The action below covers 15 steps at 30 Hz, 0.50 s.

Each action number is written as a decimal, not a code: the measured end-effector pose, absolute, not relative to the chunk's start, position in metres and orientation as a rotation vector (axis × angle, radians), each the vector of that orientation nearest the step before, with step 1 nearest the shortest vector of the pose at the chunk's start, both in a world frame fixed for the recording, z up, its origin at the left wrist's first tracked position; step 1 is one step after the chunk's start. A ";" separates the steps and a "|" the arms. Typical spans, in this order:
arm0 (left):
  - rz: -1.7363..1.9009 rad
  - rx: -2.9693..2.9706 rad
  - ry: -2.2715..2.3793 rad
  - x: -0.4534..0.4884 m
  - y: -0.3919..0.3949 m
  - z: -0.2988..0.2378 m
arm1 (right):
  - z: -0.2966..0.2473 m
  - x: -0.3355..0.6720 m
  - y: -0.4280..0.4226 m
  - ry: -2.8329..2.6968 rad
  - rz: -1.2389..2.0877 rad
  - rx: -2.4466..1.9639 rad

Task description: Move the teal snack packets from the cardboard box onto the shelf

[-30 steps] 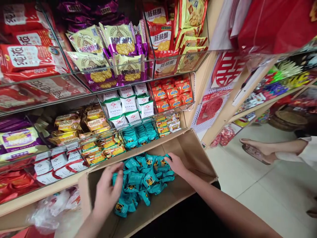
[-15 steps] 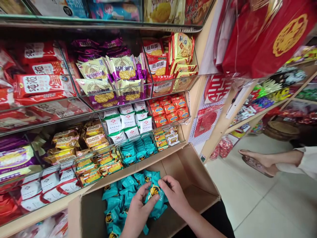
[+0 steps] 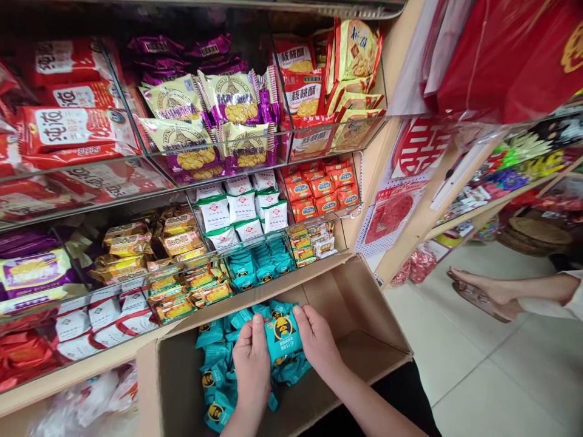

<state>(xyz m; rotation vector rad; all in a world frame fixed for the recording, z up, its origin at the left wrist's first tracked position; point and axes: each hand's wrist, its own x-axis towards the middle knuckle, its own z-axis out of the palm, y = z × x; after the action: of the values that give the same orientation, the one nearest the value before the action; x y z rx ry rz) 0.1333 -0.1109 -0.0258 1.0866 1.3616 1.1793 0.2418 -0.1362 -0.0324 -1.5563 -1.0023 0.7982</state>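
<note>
Between my two hands I hold a teal snack packet (image 3: 283, 335) with a yellow and black round print, stretched flat by its ends. My left hand (image 3: 253, 358) pinches its left end, thumb on top. On the other end, my right hand (image 3: 319, 340) has its thumb and fingers closed. Below them, a heap of similar teal packets (image 3: 217, 379) lies in an open cardboard box (image 3: 364, 297). Behind the box's far edge, matching teal packets (image 3: 259, 264) stand in rows in a clear shelf compartment.
Clear-fronted shelves hold white packets (image 3: 241, 206), orange-red packets (image 3: 324, 188), yellow packets (image 3: 204, 285) and purple-cream biscuit packs (image 3: 234, 97). Red bags (image 3: 505, 67) hang at the upper right. Another person's sandalled foot (image 3: 483, 294) rests on the tiled floor (image 3: 492, 370) at the right.
The teal packet has been turned and straightened between my hands, its print now facing up. My left hand has shifted its grip to the packet's left end. The view has tilted slightly downward.
</note>
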 end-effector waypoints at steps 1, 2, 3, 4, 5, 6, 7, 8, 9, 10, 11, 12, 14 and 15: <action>1.168 1.116 1.369 0.132 -0.110 -0.026 | -0.033 0.242 -0.137 -1.022 0.770 -1.579; 1.159 1.145 1.377 0.131 -0.110 -0.027 | -0.033 0.242 -0.139 -1.039 0.742 -1.598; 1.153 1.165 1.383 0.129 -0.109 -0.028 | -0.032 0.242 -0.140 -1.057 0.719 -1.610; 1.148 1.176 1.386 0.127 -0.108 -0.029 | -0.032 0.242 -0.142 -1.073 0.700 -1.616; 1.144 1.178 1.383 0.126 -0.108 -0.029 | -0.031 0.242 -0.144 -1.087 0.687 -1.617; 1.143 1.174 1.379 0.125 -0.108 -0.030 | -0.031 0.242 -0.146 -1.094 0.680 -1.615; 1.144 1.162 1.372 0.124 -0.108 -0.030 | -0.030 0.243 -0.147 -1.094 0.681 -1.610; 1.145 1.140 1.363 0.124 -0.109 -0.029 | -0.029 0.243 -0.148 -1.082 0.688 -1.603; 1.150 1.107 1.352 0.125 -0.110 -0.028 | -0.028 0.243 -0.149 -1.057 0.702 -1.593; 1.155 1.064 1.339 0.127 -0.111 -0.026 | -0.026 0.243 -0.150 -1.022 0.723 -1.577; 1.155 1.012 1.318 0.129 -0.112 -0.024 | -0.025 0.243 -0.150 -0.976 0.762 -1.559; 1.153 0.953 1.293 0.131 -0.114 -0.021 | -0.023 0.243 -0.150 -0.917 0.823 -1.540; 1.157 0.838 1.242 0.137 -0.118 -0.014 | -0.019 0.243 -0.151 -0.773 1.005 -1.503; 1.163 0.788 1.223 0.139 -0.120 -0.011 | -0.016 0.243 -0.151 -0.702 1.100 -1.482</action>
<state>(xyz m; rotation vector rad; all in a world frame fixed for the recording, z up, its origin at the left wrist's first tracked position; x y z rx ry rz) 0.1394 -0.1199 -0.0114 0.7884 1.2232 1.1625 0.2427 -0.1507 -0.0163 -1.4820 -0.7020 1.0999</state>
